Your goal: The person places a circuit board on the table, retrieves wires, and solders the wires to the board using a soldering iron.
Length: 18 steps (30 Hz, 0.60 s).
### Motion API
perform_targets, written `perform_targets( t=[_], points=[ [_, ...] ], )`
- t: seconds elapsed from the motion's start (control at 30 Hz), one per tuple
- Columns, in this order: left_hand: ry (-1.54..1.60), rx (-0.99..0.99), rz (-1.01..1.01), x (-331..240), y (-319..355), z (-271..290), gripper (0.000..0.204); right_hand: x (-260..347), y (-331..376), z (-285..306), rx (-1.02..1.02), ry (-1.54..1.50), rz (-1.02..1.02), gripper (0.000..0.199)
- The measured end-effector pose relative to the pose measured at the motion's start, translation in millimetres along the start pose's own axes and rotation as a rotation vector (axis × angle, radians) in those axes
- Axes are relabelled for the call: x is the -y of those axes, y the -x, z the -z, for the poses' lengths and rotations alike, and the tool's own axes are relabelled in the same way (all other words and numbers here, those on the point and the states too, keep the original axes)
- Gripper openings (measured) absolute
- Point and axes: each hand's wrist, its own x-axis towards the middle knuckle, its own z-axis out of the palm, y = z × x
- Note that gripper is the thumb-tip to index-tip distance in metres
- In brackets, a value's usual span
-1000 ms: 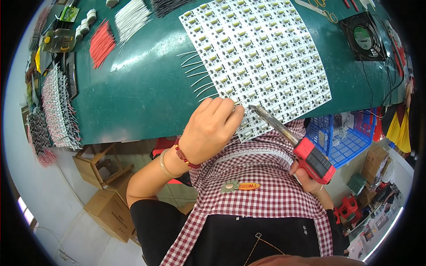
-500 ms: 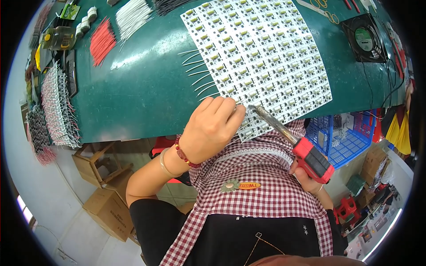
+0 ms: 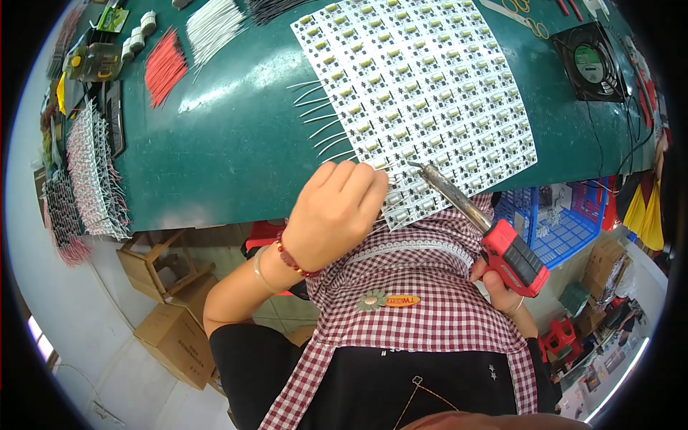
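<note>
A large white sheet of circuit boards (image 3: 419, 93), patterned with rows of small parts, lies on the green table and overhangs its near edge. Several white wires (image 3: 326, 118) stick out from its left edge. My left hand (image 3: 340, 204) is closed at the sheet's lower left, with thin white wire ends (image 3: 388, 172) showing at its fingertips; the rest of them is hidden by the fingers. In my right hand (image 3: 494, 287) is a soldering iron (image 3: 512, 256) with a red and black handle. Its metal tip points up-left, over the boards just right of my left fingers.
Bundles of red wires (image 3: 165, 68) and white wires (image 3: 213, 29) lie at the far left, near a jar (image 3: 93, 63). Finished-looking wired strips (image 3: 93, 172) hang at the left edge. A black fan (image 3: 589, 63) and scissors (image 3: 519, 16) sit far right; a blue basket (image 3: 566, 226) is below.
The soldering iron has shifted slightly right, its tip farther from my left fingers. My left hand has moved a little left and nearer me, showing more of the wire ends.
</note>
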Motion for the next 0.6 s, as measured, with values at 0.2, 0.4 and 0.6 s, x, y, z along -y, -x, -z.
perform_targets(
  t=[0.2, 0.4, 0.6],
  points=[
    [-0.068, -0.095, 0.103, 7, 2, 22, 0.025, -7, 7, 9, 0.138, 0.168, -0.077, 0.055],
    [-0.037, -0.134, 0.008, 17, -8, -6, 0.026, 29, -27, -3, 0.116, -0.34, -0.227, 0.058],
    [0.021, -0.127, -0.003, 21, -10, -14, 0.028, -1, -13, -8, 0.007, -0.061, -0.123, 0.015]
  ],
)
